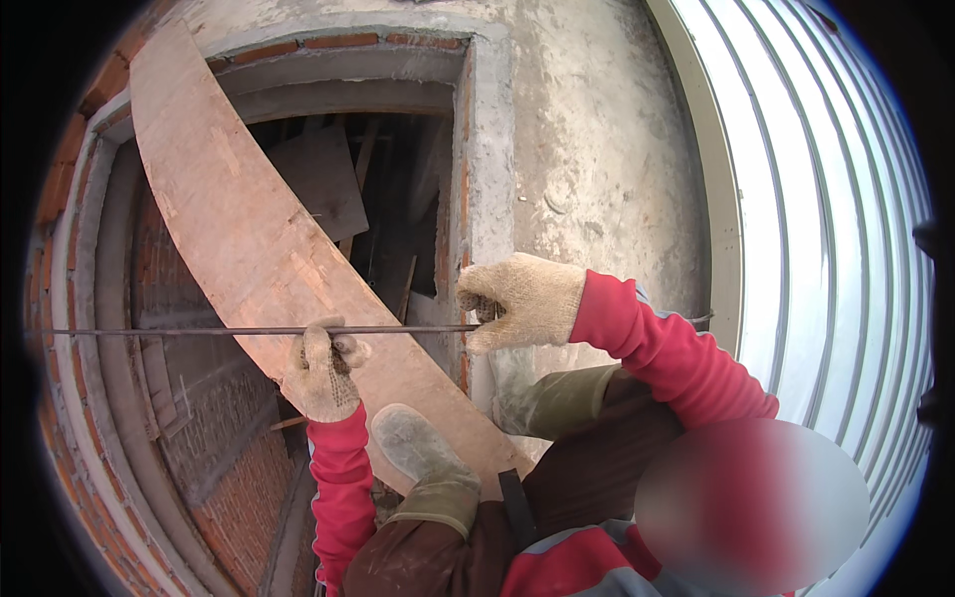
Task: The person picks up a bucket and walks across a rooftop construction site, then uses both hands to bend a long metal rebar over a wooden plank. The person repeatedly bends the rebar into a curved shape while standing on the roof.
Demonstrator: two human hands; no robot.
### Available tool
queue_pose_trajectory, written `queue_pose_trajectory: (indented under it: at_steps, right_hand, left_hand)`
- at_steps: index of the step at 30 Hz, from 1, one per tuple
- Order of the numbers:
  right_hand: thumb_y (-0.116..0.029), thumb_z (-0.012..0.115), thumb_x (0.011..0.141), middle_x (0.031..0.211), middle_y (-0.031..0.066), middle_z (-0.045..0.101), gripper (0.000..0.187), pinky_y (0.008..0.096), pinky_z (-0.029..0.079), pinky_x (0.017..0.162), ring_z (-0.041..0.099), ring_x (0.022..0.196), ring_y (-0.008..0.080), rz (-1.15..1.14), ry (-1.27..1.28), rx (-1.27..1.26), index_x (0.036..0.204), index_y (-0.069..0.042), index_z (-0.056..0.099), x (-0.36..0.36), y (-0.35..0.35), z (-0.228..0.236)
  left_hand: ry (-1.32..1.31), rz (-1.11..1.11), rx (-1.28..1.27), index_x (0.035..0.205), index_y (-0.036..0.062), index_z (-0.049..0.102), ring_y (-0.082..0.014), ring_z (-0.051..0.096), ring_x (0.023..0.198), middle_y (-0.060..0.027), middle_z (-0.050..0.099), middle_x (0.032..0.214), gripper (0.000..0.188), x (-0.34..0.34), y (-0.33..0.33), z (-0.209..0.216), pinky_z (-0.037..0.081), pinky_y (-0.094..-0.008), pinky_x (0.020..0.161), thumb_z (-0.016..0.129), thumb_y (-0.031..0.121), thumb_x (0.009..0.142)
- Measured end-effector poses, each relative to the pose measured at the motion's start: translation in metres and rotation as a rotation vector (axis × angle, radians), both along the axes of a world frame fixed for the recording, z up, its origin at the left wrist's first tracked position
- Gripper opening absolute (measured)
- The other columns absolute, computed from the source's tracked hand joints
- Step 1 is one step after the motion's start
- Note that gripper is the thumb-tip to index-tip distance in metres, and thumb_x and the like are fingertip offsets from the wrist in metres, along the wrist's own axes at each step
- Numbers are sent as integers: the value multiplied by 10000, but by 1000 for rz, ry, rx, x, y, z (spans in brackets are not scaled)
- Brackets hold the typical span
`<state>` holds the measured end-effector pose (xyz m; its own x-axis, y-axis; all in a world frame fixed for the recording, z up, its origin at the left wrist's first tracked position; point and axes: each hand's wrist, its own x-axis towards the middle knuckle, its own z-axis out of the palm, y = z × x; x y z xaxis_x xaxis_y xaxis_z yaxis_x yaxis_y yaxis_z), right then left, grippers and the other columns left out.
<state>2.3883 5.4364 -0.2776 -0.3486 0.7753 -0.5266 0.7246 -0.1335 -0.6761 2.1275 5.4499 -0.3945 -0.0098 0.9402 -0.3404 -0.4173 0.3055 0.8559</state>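
A long, thin dark metal rod point(199, 331) runs level across the opening, from the far left to my right hand. My left hand point(328, 376), in a knitted beige work glove, has its fingers curled round the rod near the middle of the view. At the rod's right end my right hand point(527, 300), gloved alike, is closed on it, its fingertips partly hidden by the glove. Beneath the rod a wide wooden board point(239, 189) slants over the opening. My left foot, in a dusty boot point(413, 443), stands on this board.
The deep shaft point(403, 159) under the board has brick walls point(244, 517) and loose planks inside. A rough cement rim point(492, 129) frames it. My other boot point(512, 388) is by the rim. Ribbed pale sheeting point(786, 199) stands along the right side, past a concrete floor point(607, 149).
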Motion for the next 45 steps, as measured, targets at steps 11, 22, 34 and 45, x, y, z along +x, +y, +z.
queue_pose_trajectory:
  at_steps: [11,22,34,45]
  right_hand:
    - [-203,633,805,768,182,613,206,429,480,669,610,758,374,-202,23,166,881,-14,606,-25,-19,-12]
    - [-203,615,858,778,159,604,175,415,487,647,603,735,364,-123,58,406,910,-37,593,-25,-26,-13]
    - [-336,620,895,714,103,624,342,334,499,620,623,659,198,-303,145,434,957,0,634,12,3,31]
    - [-364,522,949,680,36,572,411,253,484,568,557,611,100,-655,308,249,810,9,627,31,11,56]
  left_hand:
    - [-1,-53,44,906,-88,604,-156,492,470,-76,540,600,348,-2,5,3,391,-254,442,567,257,940]
    - [-190,-145,184,1126,-83,536,-228,663,677,-168,638,869,343,-16,18,-5,613,-349,600,501,217,962]
    - [-183,-62,205,1003,-77,586,-234,644,595,-197,645,782,285,-31,21,1,573,-347,556,565,199,934]
    - [-131,-79,210,1008,-86,571,-240,646,607,-203,649,790,265,-27,20,18,569,-347,563,527,166,943]
